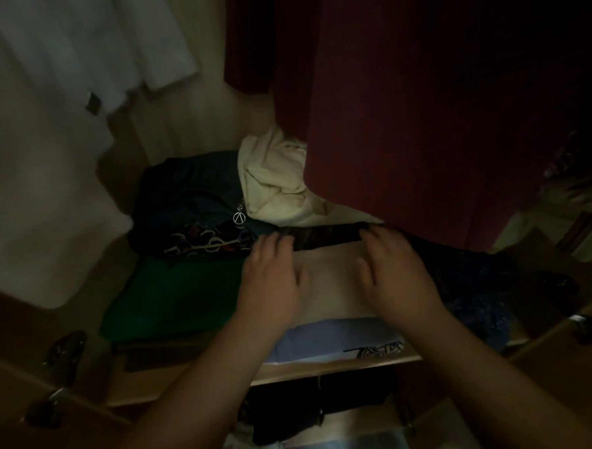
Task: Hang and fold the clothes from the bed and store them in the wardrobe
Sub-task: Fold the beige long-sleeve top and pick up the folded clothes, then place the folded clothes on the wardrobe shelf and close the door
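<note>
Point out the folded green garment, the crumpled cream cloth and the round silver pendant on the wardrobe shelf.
folded green garment (175,296), head view, flat top
crumpled cream cloth (275,180), head view, creased middle
round silver pendant (239,217), head view, ring

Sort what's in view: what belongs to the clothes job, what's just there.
In the job: left hand and right hand flat on the folded beige garment; green folded garment; wardrobe shelf; hanging maroon garment.

Just there: door handles; pendant.
</note>
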A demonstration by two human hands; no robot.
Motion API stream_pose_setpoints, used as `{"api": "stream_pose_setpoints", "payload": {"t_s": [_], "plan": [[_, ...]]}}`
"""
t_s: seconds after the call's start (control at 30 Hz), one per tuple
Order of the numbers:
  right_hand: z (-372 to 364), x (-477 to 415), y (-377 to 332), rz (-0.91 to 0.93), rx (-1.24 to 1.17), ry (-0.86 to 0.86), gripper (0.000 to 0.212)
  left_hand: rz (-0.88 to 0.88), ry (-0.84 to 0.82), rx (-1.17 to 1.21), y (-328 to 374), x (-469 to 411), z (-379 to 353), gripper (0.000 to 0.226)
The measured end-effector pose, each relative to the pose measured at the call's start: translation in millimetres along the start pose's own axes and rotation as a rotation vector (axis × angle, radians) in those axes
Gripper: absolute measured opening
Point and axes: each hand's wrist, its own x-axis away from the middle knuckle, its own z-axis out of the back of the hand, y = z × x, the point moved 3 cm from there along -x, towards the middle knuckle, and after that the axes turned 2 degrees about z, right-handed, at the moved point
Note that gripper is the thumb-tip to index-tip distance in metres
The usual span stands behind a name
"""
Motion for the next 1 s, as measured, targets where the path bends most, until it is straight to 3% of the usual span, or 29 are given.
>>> {"api": "stream_pose_setpoints", "payload": {"t_s": [0.07, 0.17, 0.3, 0.7, 1.0], "plan": [[-13.4, 6.2, -9.4, 0.102, 0.016, -0.113, 0.055, -0.096, -0.074, -0.073, 11.9, 5.0, -12.3, 0.064], [-39.7, 31.0, -8.0, 0.061, 0.1, -0.307, 0.067, -0.106, -0.224, -0.228, 7.9, 23.8, -46.6, 0.065], [-51.2, 38.2, -3.7, 0.012, 0.092, -0.34, 0.069, -0.077, -0.189, -0.222, 1.6, 34.0, -59.4, 0.063], [6.5, 45.1, -4.2, -0.035, 0.055, -0.296, 0.057, -0.077, -0.188, -0.301, 33.1, 42.7, -12.9, 0.062], [135.6, 205.7, 28.0, -0.155, 0.096, -0.156, 0.062, -0.201, -0.192, -0.201, 173.7, 166.2, -21.4, 0.066]]}}
